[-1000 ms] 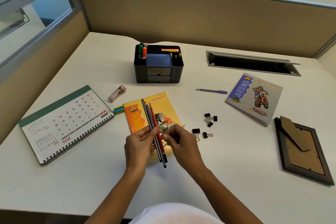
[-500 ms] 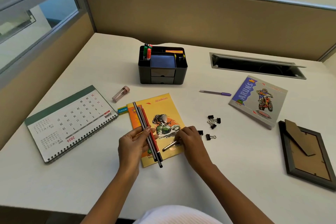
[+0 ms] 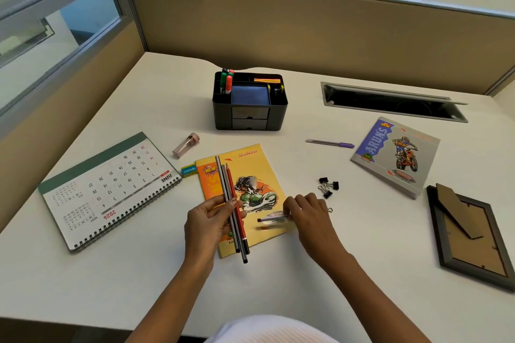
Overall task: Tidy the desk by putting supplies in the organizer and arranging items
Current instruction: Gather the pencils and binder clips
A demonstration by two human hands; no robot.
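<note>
The left hand (image 3: 207, 220) has a narrow grip on a bundle of pencils (image 3: 227, 186), thumb on one side and fingers on the other, pinching them near the middle. The bundle runs away from the person. Its far ends reach over the top of a yellow notebook (image 3: 256, 164), and its near ends stick out past the notebook's lower edge.

Just to the right, a loose pencil (image 3: 271, 219) lies across the notebook cover, blurred. The right hand (image 3: 309, 214) has its curled fingertips closed on the right end in a tight pinch grip.

The organizer (image 3: 249, 117) stands farther back on the tabletop (image 3: 139, 273), well apart from both hands, with markers upright in its left rear compartment. A purple pen (image 3: 330, 143) and some binder clips (image 3: 327, 185) lie to the right of the notebook.
</note>
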